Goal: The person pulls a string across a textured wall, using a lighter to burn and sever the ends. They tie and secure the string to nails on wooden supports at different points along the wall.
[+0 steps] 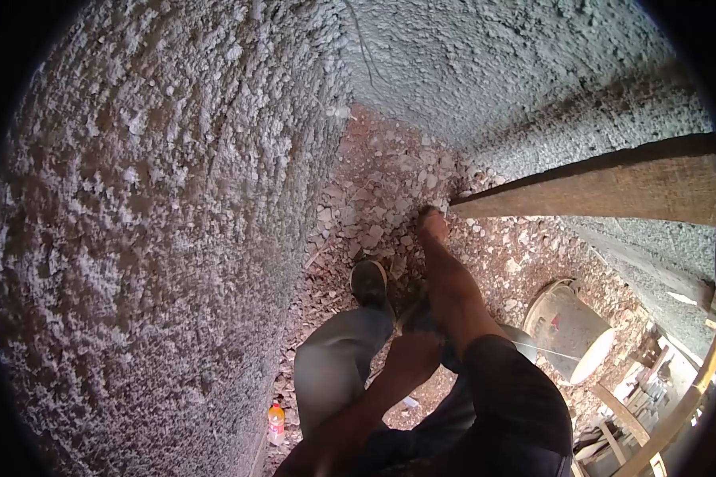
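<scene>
My right hand [433,226] reaches down to the rubble [374,215] near the lower end of a wooden plank [612,187]. Its fingers are dark and small in the view, so what they hold, if anything, cannot be made out. Closer to my body, my left hand [413,358] is closed in front of my knees, blurred at its edges; its contents are hidden. One shoe [368,280] rests on the broken stones between the two rough walls.
A rough plastered wall [151,238] rises at the left, another wall [485,71] at the back. A dirty bucket [566,330] lies tilted at the right. An orange-capped bottle [276,423] stands at lower left. Wood scraps [620,413] lie at lower right.
</scene>
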A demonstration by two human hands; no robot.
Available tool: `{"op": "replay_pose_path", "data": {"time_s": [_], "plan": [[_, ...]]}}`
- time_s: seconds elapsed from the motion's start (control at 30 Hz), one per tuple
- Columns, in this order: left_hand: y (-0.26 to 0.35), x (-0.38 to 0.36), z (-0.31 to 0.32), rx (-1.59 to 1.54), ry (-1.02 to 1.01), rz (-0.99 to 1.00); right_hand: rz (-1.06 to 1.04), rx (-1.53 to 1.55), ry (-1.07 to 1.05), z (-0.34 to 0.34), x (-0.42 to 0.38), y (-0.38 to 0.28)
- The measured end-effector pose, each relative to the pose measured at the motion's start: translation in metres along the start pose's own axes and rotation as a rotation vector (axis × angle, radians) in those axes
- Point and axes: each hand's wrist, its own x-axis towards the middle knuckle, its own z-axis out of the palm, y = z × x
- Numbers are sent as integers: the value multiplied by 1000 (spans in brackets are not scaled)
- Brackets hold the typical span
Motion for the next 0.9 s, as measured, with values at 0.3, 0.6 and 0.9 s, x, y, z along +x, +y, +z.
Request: {"op": "replay_pose_path", "data": {"time_s": [0.3,0.6,0.9], "plan": [[-10,-5,-16,20,202,14,-273,-86,-262,-53,-68,-20],[106,-197,-133,-376,755,-121,-1030,288,-31,-444,-394,-66],[338,-339,-361,-86,1573,295,-940,868,496,-688,-608,-28]]}}
